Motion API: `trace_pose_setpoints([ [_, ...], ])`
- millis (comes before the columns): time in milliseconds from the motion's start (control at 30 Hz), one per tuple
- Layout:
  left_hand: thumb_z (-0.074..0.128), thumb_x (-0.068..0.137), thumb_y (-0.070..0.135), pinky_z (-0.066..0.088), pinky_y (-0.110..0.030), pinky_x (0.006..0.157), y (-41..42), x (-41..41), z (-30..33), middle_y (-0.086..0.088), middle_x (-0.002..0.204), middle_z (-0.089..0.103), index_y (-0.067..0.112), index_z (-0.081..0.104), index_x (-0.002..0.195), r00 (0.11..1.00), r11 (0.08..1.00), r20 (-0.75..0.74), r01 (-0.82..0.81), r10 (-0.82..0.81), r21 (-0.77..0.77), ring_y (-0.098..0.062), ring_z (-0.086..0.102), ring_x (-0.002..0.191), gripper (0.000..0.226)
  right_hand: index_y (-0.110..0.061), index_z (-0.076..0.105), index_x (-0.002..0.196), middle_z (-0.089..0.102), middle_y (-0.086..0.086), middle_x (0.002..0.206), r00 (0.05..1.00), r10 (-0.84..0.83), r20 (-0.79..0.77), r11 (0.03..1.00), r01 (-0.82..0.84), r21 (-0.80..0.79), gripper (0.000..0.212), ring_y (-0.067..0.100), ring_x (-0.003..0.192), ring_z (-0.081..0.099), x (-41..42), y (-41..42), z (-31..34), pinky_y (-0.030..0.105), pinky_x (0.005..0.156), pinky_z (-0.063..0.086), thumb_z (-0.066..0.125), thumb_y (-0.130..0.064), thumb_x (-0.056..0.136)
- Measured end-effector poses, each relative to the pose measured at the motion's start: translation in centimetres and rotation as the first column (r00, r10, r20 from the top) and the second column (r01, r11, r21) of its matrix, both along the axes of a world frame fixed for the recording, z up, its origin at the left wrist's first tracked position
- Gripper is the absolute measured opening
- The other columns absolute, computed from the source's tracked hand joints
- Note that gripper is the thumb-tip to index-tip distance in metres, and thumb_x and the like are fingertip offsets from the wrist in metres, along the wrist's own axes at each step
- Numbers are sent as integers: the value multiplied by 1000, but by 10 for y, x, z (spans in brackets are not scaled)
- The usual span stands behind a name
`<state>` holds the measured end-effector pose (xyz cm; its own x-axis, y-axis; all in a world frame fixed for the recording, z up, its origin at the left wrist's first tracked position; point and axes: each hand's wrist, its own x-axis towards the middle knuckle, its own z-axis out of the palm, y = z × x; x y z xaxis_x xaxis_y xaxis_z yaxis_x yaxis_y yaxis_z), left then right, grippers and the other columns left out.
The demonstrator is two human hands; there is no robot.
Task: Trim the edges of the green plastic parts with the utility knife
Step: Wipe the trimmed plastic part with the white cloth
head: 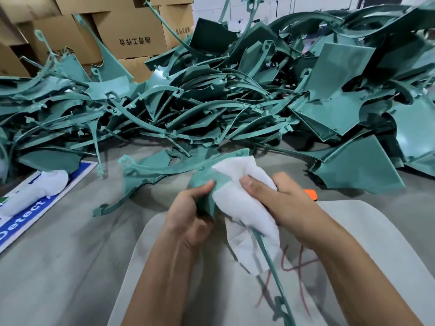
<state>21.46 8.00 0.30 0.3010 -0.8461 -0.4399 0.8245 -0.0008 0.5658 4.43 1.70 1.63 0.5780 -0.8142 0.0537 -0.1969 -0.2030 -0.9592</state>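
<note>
My left hand (188,215) grips a green plastic part (203,184) by its flat lower corner, thumb on top. The part's thin curved rib (270,260) runs down toward me over my lap. My right hand (280,203) holds a white cloth (240,196) pressed against the part, and the cloth drapes over the part's edge. An orange tip of the utility knife (311,194) shows just behind my right hand on the table; the rest of it is hidden.
A large heap of green plastic parts (211,102) fills the table's far side. One loose part (146,175) lies just left of my hands. Cardboard boxes (131,31) stand behind. A blue sign (21,222) with a white wrapped bundle (35,191) lies at left.
</note>
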Motion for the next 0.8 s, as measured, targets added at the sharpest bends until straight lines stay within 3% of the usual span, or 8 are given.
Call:
trace_pose_setpoints([
  [67, 61, 78, 2, 63, -41, 74, 0, -3, 0, -23, 119, 72, -6, 63, 128, 997, 996, 13, 74, -74, -43, -35, 75, 97, 51, -19, 59, 74, 62, -5, 65, 992, -122, 15, 978, 118, 170, 42, 11, 61, 61, 4, 0, 3, 31, 61, 49, 72, -54, 92],
  [167, 60, 80, 3, 58, -45, 91, -3, -4, -4, -23, 128, 68, -5, 61, 133, 992, 990, 44, 120, -117, -77, -37, 68, 116, 53, -17, 78, 73, 74, -3, 66, 981, -109, 159, 921, 40, 387, 34, 12, 59, 71, 6, -2, 8, 27, 55, 56, 70, -41, 97],
  [300, 63, 79, 2, 59, -47, 94, -8, -5, -8, -22, 129, 68, -3, 62, 131, 986, 982, 64, 160, -154, -103, -37, 68, 116, 53, -2, 76, 96, 79, 20, 92, 949, -196, 247, 910, 82, 406, 38, 32, 75, 75, 13, -7, 8, 37, 65, 59, 66, -38, 101],
  [467, 66, 75, -2, 63, -39, 81, -11, -8, -12, -18, 120, 73, -4, 68, 122, 983, 986, 113, 153, -144, -72, -30, 75, 98, 47, 0, 71, 112, 76, 21, 103, 940, -320, 118, 908, 268, 322, 47, 41, 95, 75, 18, -31, 1, 51, 87, 61, 66, -45, 99],
  [600, 66, 74, 0, 65, -37, 72, -14, -11, -10, -17, 113, 75, -4, 66, 124, 982, 990, 151, 125, -114, -69, -29, 76, 88, 50, 5, 70, 104, 73, 12, 88, 925, -361, 119, 900, 312, 306, 48, 27, 74, 66, 20, -37, -3, 34, 68, 49, 65, -43, 100],
  [667, 66, 73, 2, 65, -38, 75, -15, -11, -9, -17, 117, 74, -2, 63, 129, 989, 996, 142, 47, -36, -76, -30, 75, 94, 56, 4, 67, 84, 62, 7, 71, 936, -338, 98, 933, 319, 166, 50, 19, 64, 57, 21, -31, -2, 33, 64, 42, 63, -44, 101],
  [733, 67, 73, 0, 63, -42, 82, -14, -6, -8, -18, 119, 74, 0, 61, 132, 993, 992, 59, -97, 102, -78, -33, 74, 101, 59, -14, 59, 60, 52, -2, 54, 974, -225, 36, 974, 226, -8, 50, 14, 50, 47, 22, -18, 1, 28, 52, 36, 62, -42, 102],
  [800, 65, 82, -3, 62, -47, 85, -13, 3, -7, -20, 115, 74, 1, 64, 128, 973, 971, -22, -230, 229, -66, -36, 74, 102, 46, -16, 50, 55, 47, -4, 48, 994, -98, -46, 977, 87, -195, 54, 11, 44, 41, 18, -5, 2, 25, 45, 32, 61, -39, 103],
])
